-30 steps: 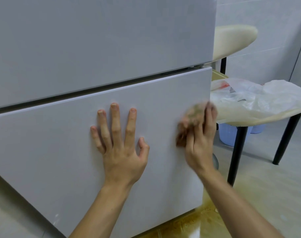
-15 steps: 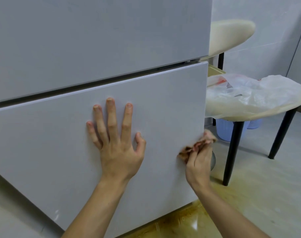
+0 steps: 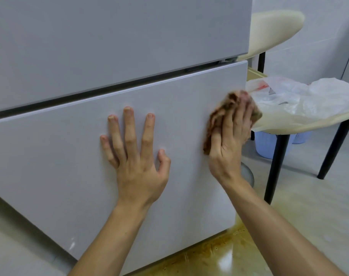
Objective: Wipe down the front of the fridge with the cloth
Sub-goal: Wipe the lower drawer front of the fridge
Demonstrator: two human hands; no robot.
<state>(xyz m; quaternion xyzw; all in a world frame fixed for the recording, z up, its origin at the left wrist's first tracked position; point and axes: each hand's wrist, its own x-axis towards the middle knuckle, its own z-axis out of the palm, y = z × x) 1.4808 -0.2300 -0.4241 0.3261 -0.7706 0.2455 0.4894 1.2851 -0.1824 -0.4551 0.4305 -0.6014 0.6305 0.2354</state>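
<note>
Head view: the fridge [image 3: 50, 176] fills the left and centre of the frame, and its top, left side and base are cut off by the frame edges. Two front panels are visible, an upper door [image 3: 109, 46] and a lower drawer front [image 3: 179, 116], separated by one dark horizontal gap. The fingertips of the right hand [image 3: 229, 142] are motion-blurred, and the part of the cloth [image 3: 225, 108] beneath the palm is hidden. The left hand [image 3: 137, 162] lies flat on the lower drawer front with all five digits spread and nearly straight; it holds nothing. The right hand presses the single brown cloth against the right edge of the same panel, with fingers extended over the cloth rather than curled around it. The cloth protrudes above the fingertips and along the thumb side. To the right of the fridge stand two cream-topped stools: the nearer stool [image 3: 301, 124] carries one crumpled translucent plastic bag [image 3: 309, 96], and the farther stool [image 3: 273, 28] is partly hidden behind the fridge. Three black legs are visible. A pale blue basket [image 3: 267, 142] sits under the nearer stool; whether the blue piece further right is a second basket cannot be determined. One yellow-brown stain [image 3: 219, 253] marks the floor below the fridge corner.
</note>
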